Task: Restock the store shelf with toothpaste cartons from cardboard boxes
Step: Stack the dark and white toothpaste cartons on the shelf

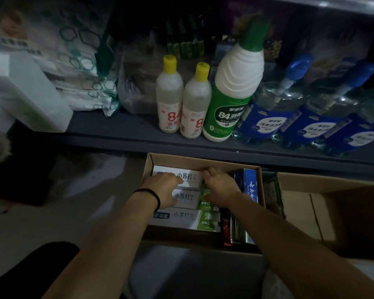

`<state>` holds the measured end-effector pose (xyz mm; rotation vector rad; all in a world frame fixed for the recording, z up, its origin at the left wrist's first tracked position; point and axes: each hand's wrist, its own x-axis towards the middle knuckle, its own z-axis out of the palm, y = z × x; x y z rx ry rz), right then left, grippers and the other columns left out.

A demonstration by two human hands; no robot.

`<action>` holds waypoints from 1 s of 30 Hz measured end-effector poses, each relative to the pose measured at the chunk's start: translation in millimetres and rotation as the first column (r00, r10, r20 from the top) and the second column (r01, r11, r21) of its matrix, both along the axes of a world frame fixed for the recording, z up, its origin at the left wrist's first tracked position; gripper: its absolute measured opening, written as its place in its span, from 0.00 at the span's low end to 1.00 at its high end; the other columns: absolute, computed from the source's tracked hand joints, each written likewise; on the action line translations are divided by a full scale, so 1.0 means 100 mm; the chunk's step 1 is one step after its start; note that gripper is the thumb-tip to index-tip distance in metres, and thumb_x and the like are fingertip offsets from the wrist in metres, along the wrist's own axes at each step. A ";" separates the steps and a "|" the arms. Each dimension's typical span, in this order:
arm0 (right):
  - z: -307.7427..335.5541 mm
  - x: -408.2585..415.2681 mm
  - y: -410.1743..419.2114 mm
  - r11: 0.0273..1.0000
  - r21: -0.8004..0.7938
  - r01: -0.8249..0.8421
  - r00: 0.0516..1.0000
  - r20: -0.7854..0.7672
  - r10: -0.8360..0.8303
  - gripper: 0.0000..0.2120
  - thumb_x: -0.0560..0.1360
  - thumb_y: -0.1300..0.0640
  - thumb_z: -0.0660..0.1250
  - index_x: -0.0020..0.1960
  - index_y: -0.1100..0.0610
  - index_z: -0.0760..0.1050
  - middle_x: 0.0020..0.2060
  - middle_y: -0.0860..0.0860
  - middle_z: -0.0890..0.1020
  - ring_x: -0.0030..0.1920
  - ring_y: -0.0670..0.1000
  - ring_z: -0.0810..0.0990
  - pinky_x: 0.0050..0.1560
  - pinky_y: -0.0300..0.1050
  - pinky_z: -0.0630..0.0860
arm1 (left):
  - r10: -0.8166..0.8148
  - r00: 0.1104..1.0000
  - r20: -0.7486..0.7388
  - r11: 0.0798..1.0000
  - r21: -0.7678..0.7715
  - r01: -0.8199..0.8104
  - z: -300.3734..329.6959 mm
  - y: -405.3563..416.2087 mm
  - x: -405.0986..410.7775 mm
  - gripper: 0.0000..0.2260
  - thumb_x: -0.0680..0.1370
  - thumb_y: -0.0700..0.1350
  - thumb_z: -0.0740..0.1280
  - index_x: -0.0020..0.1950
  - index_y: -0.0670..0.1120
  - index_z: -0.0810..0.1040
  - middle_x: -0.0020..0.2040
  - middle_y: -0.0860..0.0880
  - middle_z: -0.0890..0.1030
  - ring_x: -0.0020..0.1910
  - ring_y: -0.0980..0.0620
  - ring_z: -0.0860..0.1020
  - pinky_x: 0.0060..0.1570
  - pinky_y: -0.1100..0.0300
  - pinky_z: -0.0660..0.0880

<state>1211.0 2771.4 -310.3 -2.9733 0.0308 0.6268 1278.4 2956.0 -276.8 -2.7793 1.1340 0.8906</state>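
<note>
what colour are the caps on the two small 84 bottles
Yellow, on both small bottles; seen clearly in the head view.

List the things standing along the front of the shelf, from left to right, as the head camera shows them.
White carton → patterned tissue packs → clear plastic bag → two small yellow-capped bottles → large green-and-white disinfectant bottle → blue-labelled clear bottles.

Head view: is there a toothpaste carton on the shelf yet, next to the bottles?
No: the shelf holds bottles and packs only, and both the left hand and right hand are down in the cardboard box.
</note>
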 end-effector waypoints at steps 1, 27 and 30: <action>-0.03 0.00 0.02 1.000 -0.005 0.007 1.000 0.016 -0.007 0.33 0.71 0.50 0.71 0.71 0.57 0.62 0.67 0.55 0.68 0.67 0.56 0.66 0.63 0.49 0.68 | -0.002 1.000 -0.001 1.000 -0.007 0.002 -0.02 0.00 0.01 0.27 0.74 0.49 0.69 0.72 0.54 0.65 0.70 0.51 0.70 0.67 0.49 0.70 0.64 0.49 0.69; 0.75 -0.31 -0.12 0.992 -0.027 0.124 0.991 0.045 -0.123 0.32 0.70 0.33 0.66 0.64 0.55 0.70 0.59 0.55 0.78 0.57 0.56 0.78 0.51 0.49 0.76 | -0.009 0.979 0.201 0.992 -0.122 0.034 0.40 0.22 -0.30 0.23 0.73 0.48 0.70 0.67 0.50 0.70 0.64 0.51 0.71 0.64 0.50 0.68 0.59 0.51 0.73; 0.98 -0.37 -0.16 0.991 -0.049 0.124 0.990 0.066 -0.121 0.30 0.70 0.37 0.69 0.64 0.55 0.69 0.59 0.53 0.77 0.57 0.56 0.78 0.52 0.49 0.75 | 0.007 0.972 0.234 0.984 -0.176 0.036 0.49 0.21 -0.37 0.23 0.72 0.47 0.70 0.66 0.50 0.70 0.63 0.52 0.68 0.63 0.51 0.67 0.58 0.53 0.73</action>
